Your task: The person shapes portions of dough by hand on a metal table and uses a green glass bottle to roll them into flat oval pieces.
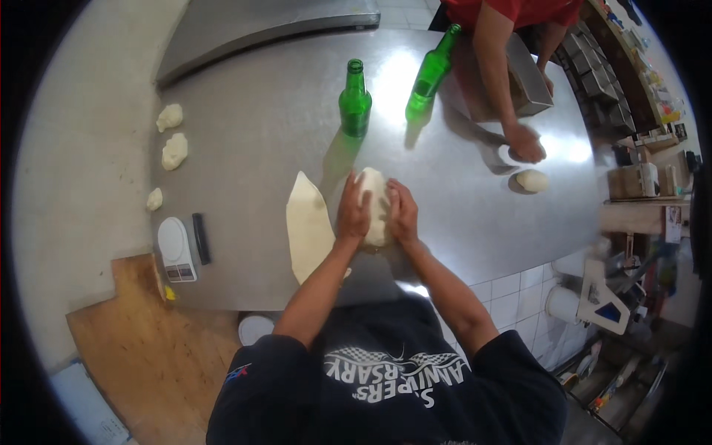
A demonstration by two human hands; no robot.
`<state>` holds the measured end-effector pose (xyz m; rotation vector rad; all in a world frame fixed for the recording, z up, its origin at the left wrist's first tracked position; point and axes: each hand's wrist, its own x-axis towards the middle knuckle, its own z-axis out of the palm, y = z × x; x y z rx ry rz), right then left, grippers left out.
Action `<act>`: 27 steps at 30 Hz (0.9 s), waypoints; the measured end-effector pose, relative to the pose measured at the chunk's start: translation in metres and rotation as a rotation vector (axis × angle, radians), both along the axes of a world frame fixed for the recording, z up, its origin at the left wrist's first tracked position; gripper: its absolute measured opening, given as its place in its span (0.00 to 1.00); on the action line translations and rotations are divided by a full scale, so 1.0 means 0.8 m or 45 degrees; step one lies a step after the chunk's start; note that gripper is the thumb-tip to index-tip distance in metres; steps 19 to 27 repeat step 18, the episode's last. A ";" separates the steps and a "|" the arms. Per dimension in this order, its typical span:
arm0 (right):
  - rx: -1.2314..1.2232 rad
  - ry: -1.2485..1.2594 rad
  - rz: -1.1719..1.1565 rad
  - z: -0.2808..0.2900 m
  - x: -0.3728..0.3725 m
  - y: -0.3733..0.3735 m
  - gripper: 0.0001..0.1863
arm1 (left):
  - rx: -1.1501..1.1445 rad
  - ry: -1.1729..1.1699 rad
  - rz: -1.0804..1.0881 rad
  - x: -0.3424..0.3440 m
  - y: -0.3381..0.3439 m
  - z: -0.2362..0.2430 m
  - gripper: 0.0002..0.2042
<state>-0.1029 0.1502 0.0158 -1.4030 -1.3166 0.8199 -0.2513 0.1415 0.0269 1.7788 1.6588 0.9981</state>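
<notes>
An oval piece of pale dough (375, 199) lies on the steel table in front of me, between my two hands. My left hand (354, 211) presses along its left side, and my right hand (403, 213) cups its right side, partly hiding it. Just left of my left hand, a long flat sheet of dough (308, 228) tapers to a point at its far end. My left forearm covers part of that sheet's near end. Beyond the dough stands a green glass bottle (356, 102).
A second green bottle (432, 70) stands farther right. A co-worker's hand (525, 143) is on the table beside a dough ball (532, 180), near a metal box (528, 85). Dough lumps (175, 151), a white kitchen scale (175, 248) and a black bar (201, 239) line the left edge.
</notes>
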 end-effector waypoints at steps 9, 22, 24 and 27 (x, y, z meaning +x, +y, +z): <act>0.209 -0.888 -0.016 0.017 -0.019 -0.060 0.18 | 0.153 0.274 0.021 0.020 -0.053 0.005 0.23; 0.178 -0.283 -0.008 -0.039 0.005 0.045 0.15 | 0.057 -0.310 0.244 -0.003 0.052 -0.037 0.19; 0.178 -0.283 -0.008 -0.039 0.005 0.045 0.15 | 0.057 -0.310 0.244 -0.003 0.052 -0.037 0.19; 0.178 -0.283 -0.008 -0.039 0.005 0.045 0.15 | 0.057 -0.310 0.244 -0.003 0.052 -0.037 0.19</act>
